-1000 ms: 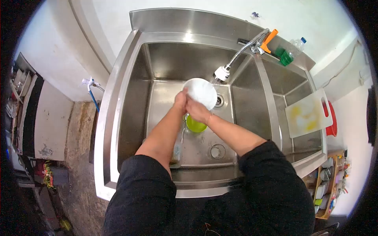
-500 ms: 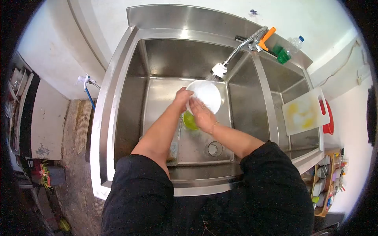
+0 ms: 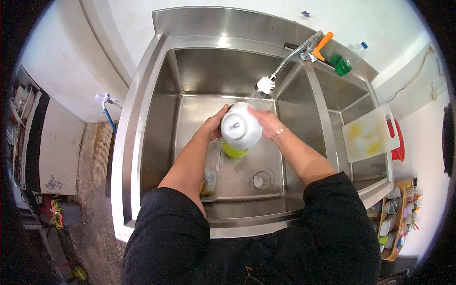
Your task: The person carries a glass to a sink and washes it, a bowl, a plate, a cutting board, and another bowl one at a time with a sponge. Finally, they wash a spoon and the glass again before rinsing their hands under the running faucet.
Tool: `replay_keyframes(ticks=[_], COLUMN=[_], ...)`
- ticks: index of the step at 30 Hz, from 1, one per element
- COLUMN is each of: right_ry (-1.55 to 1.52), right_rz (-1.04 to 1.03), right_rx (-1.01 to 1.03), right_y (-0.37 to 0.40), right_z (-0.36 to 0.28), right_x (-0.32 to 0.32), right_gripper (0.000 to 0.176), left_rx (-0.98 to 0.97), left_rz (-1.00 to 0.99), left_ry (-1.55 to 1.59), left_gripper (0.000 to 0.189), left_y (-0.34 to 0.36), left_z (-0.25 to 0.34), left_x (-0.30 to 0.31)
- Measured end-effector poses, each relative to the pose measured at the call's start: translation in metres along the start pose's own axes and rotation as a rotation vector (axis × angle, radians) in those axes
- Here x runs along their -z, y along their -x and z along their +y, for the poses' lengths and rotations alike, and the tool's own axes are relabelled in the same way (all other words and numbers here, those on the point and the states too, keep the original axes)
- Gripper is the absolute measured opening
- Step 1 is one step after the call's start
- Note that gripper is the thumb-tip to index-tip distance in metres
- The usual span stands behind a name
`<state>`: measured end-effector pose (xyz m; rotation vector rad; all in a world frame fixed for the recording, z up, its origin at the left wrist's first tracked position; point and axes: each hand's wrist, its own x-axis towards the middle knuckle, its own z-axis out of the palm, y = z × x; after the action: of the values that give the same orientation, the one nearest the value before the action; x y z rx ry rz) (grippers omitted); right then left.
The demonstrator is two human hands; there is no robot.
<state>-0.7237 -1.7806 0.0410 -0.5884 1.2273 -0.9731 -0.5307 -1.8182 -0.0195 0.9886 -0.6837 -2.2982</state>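
Observation:
Between my two hands is a white bowl, its underside with a dark mark facing me. My left hand grips its left rim, and my right hand holds its upper right side, the fingers partly behind it. Just beyond, water runs from the white faucet head on a flexible metal neck. Below the bowl a lime-green container shows in part on the floor of the steel sink. A spoon-like utensil lies to its left.
A drinking glass and a clear container with yellowish contents are near the sink's front. To the right, a stained white cutting board leans over the second basin, beside a red item. A green-bottomed bottle stands on the back ledge.
The bowl has been turned over, so its underside shows instead of its white inside. My right hand has moved from inside the bowl to its right side.

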Motion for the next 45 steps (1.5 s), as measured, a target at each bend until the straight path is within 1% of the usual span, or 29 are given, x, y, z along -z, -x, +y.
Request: replay_keyframes(ticks=[1, 2, 3, 5, 6, 9, 10, 11, 13, 14, 17, 18, 21, 24, 27, 28, 29, 31, 32, 33, 34, 36, 37, 38, 39, 40, 42, 44, 45], right_ry=[0.032, 0.063, 0.097, 0.806, 1.161, 1.42, 1.494, 1.564, 1.505, 1.46, 1.186, 1.018, -0.024, -0.173, -0.184, -0.112, -0.174, -0.296, -0.246, -0.196, -0.145, -0.023, 0.04, 0.106, 0.434, 0.762, 0.906, 0.539, 0.557], right_rz=[0.125, 0.25, 0.372, 0.388, 0.383, 0.526, 0.517, 0.502, 0.446, 0.415, 0.626, 0.703, 0.176, -0.013, -0.032, 0.082, 0.173, 0.354, 0.442, 0.53, 0.619, 0.708, 0.752, 0.739, 0.726, 0.699, 0.607, 0.5, 0.493], right_rx=[0.013, 0.027, 0.041, 0.299, 0.426, 0.448, 0.629, 0.814, 1.15, 1.319, 0.928, 0.865, 0.088, -0.137, -0.03, -0.003, 0.022, 0.067, 0.109, 0.149, 0.188, 0.209, 0.22, 0.253, 0.292, 0.326, 0.357, 0.348, 0.279], right_y=[-0.009, -0.022, -0.038, -0.082, -0.093, -0.082, -0.056, -0.027, -0.008, -0.006, -0.049, -0.085, -0.067, -0.061, -0.054, -0.054, -0.054, -0.046, -0.06, -0.085, -0.089, -0.076, -0.067, -0.115, -0.116, -0.113, -0.108, -0.088, -0.073], right_z=[-0.004, -0.002, 0.0, 0.011, 0.014, 0.022, 0.019, 0.017, 0.022, 0.023, 0.025, 0.029, -0.006, -0.014, -0.017, -0.018, -0.019, -0.025, -0.02, -0.009, -0.007, -0.006, -0.009, 0.018, 0.017, 0.016, 0.016, 0.011, 0.004], right_x=[0.004, 0.01, 0.016, 0.037, 0.044, -0.017, -0.043, -0.062, -0.069, -0.072, -0.051, -0.032, -0.009, 0.025, 0.038, 0.037, 0.035, 0.018, 0.021, 0.029, 0.025, 0.004, -0.005, 0.019, 0.022, 0.023, 0.02, 0.004, -0.005], right_gripper=[0.03, 0.029, 0.03, 0.031, 0.032, 0.03, 0.032, 0.035, 0.04, 0.043, 0.046, 0.041, 0.036, 0.031, 0.027, 0.025, 0.027, 0.033, 0.034, 0.035, 0.036, 0.038, 0.04, 0.042, 0.043, 0.044, 0.042, 0.04, 0.04], left_rx=[0.006, -0.079, -0.109, -0.162, -0.179, -0.214, -0.21, -0.237, -0.286, -0.312, -0.34, -0.322, -0.322, -0.242, -0.266, -0.281, -0.28, -0.274, -0.14, -0.108, -0.073, -0.052, -0.056, -0.062, -0.069, -0.042, -0.167, -0.242, -0.151], left_rz=[-0.005, 0.02, 0.094, 0.237, 0.388, 0.578, 0.715, 0.749, 0.809, 0.756, 0.611, 0.559, 0.36, 0.203, 0.52, 0.55, 0.596, 0.687, 0.653, 0.632, 0.609, 0.57, 0.554, 0.539, 0.524, 0.719, 0.505, 0.302, 0.27], left_ry=[0.014, 0.038, 0.043, 0.06, 0.013, -0.018, -0.077, 0.063, 0.348, 0.376, 0.352, 0.308, 0.356, 0.248, -0.078, -0.25, -0.168, 0.0, 0.014, 0.139, 0.265, 0.47, 0.395, 0.32, 0.245, 0.307, 0.441, 0.496, 0.438], left_gripper=[0.051, 0.054, 0.056, 0.061, 0.061, 0.054, 0.05, 0.05, 0.051, 0.048, 0.047, 0.046, 0.049, 0.044, 0.057, 0.067, 0.068, 0.071, 0.078, 0.076, 0.076, 0.075, 0.076, 0.077, 0.079, 0.081, 0.079, 0.074, 0.074], left_y=[0.007, 0.008, -0.009, -0.054, -0.043, -0.062, -0.034, -0.032, -0.032, -0.033, -0.067, -0.086, -0.031, -0.03, -0.048, -0.063, -0.078, -0.067, -0.035, -0.029, -0.029, -0.038, -0.039, -0.038, -0.04, -0.054, -0.073, -0.037, -0.026], left_z=[0.005, 0.006, 0.002, -0.013, -0.008, -0.004, 0.011, 0.014, 0.018, 0.02, 0.008, 0.003, 0.017, 0.012, 0.005, -0.002, -0.013, -0.03, -0.024, -0.023, -0.025, -0.03, -0.031, -0.031, -0.032, -0.031, -0.031, -0.013, -0.005], left_x=[-0.006, -0.022, -0.02, -0.01, -0.025, -0.011, -0.027, -0.027, -0.022, -0.017, 0.012, 0.027, -0.02, -0.023, -0.035, -0.027, -0.023, -0.054, -0.087, -0.1, -0.109, -0.109, -0.101, -0.09, -0.08, -0.071, -0.04, -0.053, -0.055])
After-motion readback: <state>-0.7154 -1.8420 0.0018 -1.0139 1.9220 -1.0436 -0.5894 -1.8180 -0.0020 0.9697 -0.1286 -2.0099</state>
